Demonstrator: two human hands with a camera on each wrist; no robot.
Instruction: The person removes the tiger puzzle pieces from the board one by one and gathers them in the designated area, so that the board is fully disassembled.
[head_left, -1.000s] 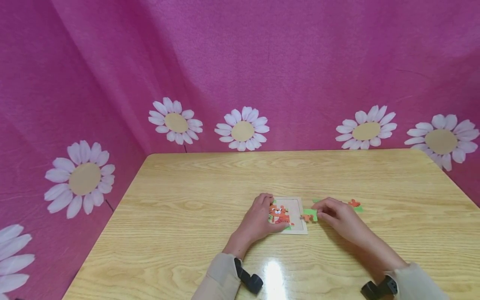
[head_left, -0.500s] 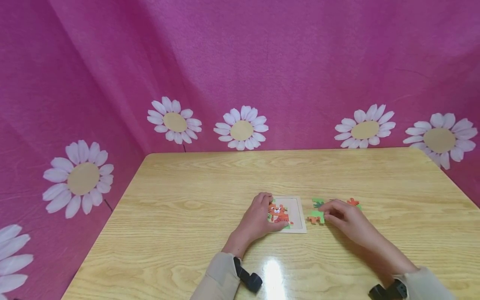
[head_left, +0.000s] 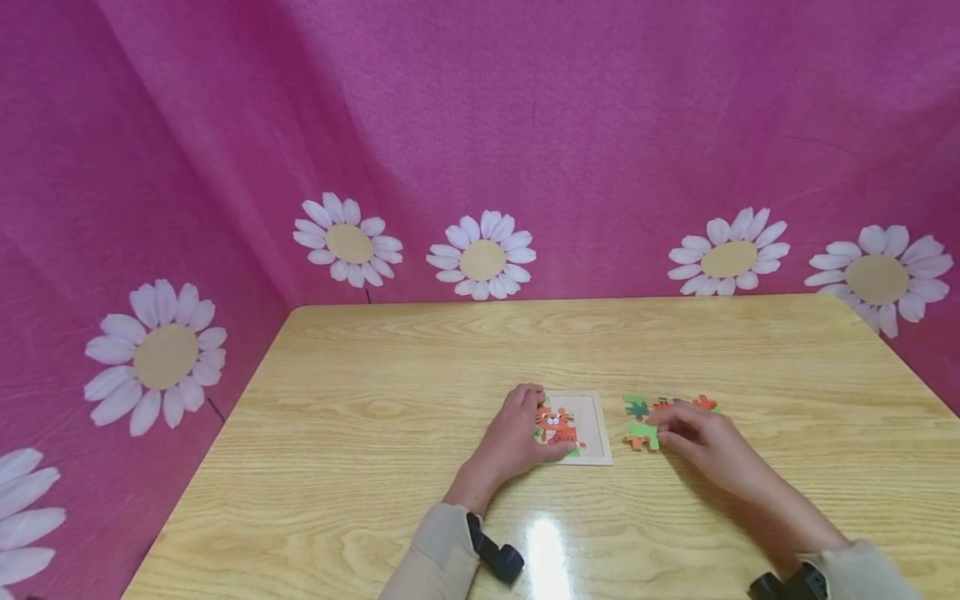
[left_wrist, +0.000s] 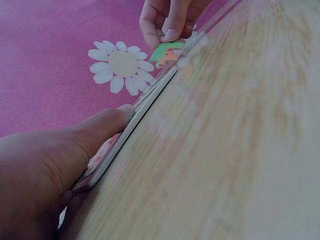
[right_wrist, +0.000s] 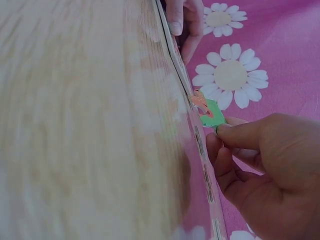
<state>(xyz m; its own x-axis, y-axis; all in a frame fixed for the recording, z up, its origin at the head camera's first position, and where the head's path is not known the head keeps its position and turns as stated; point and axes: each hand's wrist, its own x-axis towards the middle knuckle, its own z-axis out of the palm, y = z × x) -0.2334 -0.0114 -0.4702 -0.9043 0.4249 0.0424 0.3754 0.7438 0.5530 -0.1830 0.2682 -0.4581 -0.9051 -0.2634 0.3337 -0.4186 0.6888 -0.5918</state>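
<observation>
My left hand (head_left: 513, 442) grips the left part of a square wooden puzzle board (head_left: 602, 446), its thumb over the near side and its fingers at the far side. Orange tiger pieces (head_left: 557, 427) fill part of the board, and bare wood shows at its right. Between thumb and fingers of my right hand (head_left: 708, 446) is a green and orange jigsaw piece (head_left: 641, 439), just right of the board. The right wrist view has this piece (right_wrist: 214, 114) tilted up at the fingertips. My left thumb (left_wrist: 107, 127) presses on the board's edge in the left wrist view.
Several loose jigsaw pieces lie beyond my right hand, among them a green one (head_left: 635, 405) and an orange one (head_left: 705, 403). The wooden table (head_left: 420, 358) meets a pink curtain with white daisies (head_left: 600, 150) at its far edge.
My right hand has drawn back to the right with the jigsaw piece, away from the board's right edge. The loose pieces behind show more now. My left hand has stayed on the board.
</observation>
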